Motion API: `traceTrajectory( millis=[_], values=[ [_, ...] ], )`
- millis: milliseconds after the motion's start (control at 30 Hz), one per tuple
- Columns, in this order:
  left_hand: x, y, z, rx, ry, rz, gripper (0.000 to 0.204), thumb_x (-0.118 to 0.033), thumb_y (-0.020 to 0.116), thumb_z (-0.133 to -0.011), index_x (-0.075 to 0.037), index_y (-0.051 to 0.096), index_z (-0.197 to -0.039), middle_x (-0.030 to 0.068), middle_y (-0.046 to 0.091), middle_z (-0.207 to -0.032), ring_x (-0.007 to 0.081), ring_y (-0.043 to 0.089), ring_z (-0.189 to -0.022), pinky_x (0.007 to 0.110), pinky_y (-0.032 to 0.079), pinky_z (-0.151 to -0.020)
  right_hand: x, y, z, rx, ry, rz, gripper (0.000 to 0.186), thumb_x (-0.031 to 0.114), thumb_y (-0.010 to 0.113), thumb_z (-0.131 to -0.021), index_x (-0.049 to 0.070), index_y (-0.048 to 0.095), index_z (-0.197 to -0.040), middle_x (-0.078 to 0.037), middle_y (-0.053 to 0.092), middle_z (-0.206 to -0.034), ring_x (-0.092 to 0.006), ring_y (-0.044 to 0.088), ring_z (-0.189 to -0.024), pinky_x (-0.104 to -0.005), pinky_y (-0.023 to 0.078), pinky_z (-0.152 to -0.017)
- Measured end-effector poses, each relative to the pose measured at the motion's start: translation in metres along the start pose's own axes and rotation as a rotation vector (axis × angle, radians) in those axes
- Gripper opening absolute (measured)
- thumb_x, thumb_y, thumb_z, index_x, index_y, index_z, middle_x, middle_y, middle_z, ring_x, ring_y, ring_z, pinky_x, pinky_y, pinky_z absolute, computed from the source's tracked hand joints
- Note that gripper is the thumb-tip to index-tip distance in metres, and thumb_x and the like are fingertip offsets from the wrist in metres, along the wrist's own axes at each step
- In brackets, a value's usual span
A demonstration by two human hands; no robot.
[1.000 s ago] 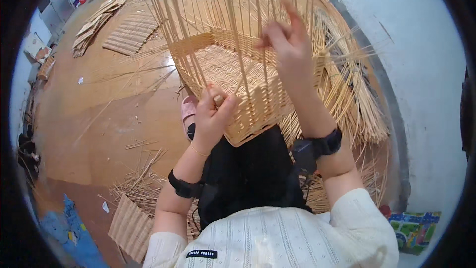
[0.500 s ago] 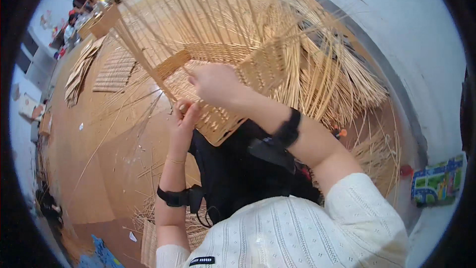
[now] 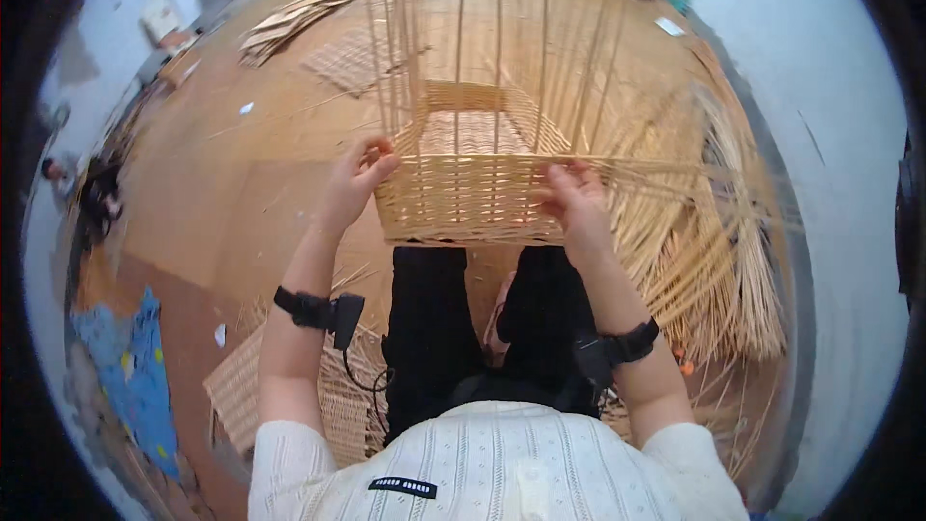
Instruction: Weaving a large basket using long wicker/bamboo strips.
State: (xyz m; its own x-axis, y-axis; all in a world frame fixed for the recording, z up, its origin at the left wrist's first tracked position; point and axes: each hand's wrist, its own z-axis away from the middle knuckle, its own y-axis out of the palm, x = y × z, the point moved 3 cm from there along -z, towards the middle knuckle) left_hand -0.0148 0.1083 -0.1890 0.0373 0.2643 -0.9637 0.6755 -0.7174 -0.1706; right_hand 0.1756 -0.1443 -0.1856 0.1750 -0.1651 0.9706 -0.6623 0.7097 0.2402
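Observation:
A half-woven wicker basket (image 3: 473, 195) rests over my knees, its near wall facing me. Tall upright stakes (image 3: 498, 48) rise from its walls. My left hand (image 3: 362, 178) pinches the top of the near left corner between thumb and fingers. At the near right corner my right hand (image 3: 577, 203) grips the rim, fingers bent over it. From beside that hand a bundle of loose weaving strands (image 3: 666, 166) runs out to the right, blurred at its far end. Whether the right fingers also hold these strands, I cannot tell.
Piles of cut reeds (image 3: 738, 260) lie on the floor to the right, by the wall. Flat woven panels (image 3: 299, 19) are stacked at the far left, with another woven mat (image 3: 236, 386) near my left elbow. A blue sheet (image 3: 135, 376) lies lower left. A person (image 3: 58, 174) sits at the left edge.
The basket has turned so its near wall squares up to me. My right hand has moved from above the basket to its near right corner, and my left hand has risen with the left corner.

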Motion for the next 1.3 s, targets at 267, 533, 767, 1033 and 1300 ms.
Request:
traceTrajectory(
  millis=[267,533,767,1033,1300],
  values=[
    [-0.043,0.029,0.002,0.018,-0.041,-0.341,0.036,-0.027,0.062,-0.095,0.002,0.055,-0.116,0.0125,0.062,-0.109,0.0221,0.069,-0.078,0.031,0.055,-0.069,-0.019,0.011,-0.011,-0.152,-0.191,-0.347,0.019,0.006,0.05,-0.1,0.008,0.037,-0.113,-0.016,0.064,-0.105,-0.021,0.065,-0.08,-0.0338,0.056,-0.076],
    [-0.018,0.054,-0.006,0.148,-0.3,-0.032,0.032,-0.028,0.059,-0.096,0.004,0.058,-0.097,0.0079,0.061,-0.072,0.0205,0.069,-0.057,0.029,0.054,-0.045,0.078,0.07,-0.056,0.153,-0.425,0.688,0.04,0.008,0.053,-0.095,0.002,0.042,-0.133,-0.02,0.064,-0.111,-0.0204,0.065,-0.08,-0.0295,0.051,-0.078],
    [-0.01,0.057,-0.019,0.068,-0.333,-0.069,0.035,-0.031,0.063,-0.094,0.003,0.057,-0.085,0.0084,0.061,-0.068,0.017,0.063,-0.046,0.03,0.049,-0.039,0.072,0.127,-0.126,0.115,-0.509,0.438,0.065,0.01,0.044,-0.099,0.016,0.014,-0.156,-0.018,0.067,-0.098,-0.0186,0.066,-0.077,-0.0322,0.055,-0.07],
    [-0.045,0.064,-0.036,0.178,-0.536,-0.575,0.055,-0.051,0.074,-0.081,0.002,0.063,-0.082,0.0097,0.065,-0.068,0.0195,0.061,-0.042,0.033,0.051,-0.043,0.015,0.012,-0.019,-0.155,-0.371,-0.079,0.054,0.015,0.034,-0.106,0.02,0.008,-0.153,-0.012,0.063,-0.092,-0.0203,0.066,-0.08,-0.0338,0.055,-0.07],
    [-0.048,0.14,-0.036,0.408,-0.386,0.013,0.039,-0.037,0.059,-0.096,0.001,0.061,-0.093,0.0085,0.062,-0.069,0.0209,0.071,-0.068,0.034,0.058,-0.056,0.0,-0.012,-0.011,-0.19,-0.273,-0.165,0.024,0.016,0.041,-0.105,0.009,0.03,-0.125,-0.017,0.065,-0.101,-0.0221,0.066,-0.078,-0.0333,0.055,-0.07]
  ],
)
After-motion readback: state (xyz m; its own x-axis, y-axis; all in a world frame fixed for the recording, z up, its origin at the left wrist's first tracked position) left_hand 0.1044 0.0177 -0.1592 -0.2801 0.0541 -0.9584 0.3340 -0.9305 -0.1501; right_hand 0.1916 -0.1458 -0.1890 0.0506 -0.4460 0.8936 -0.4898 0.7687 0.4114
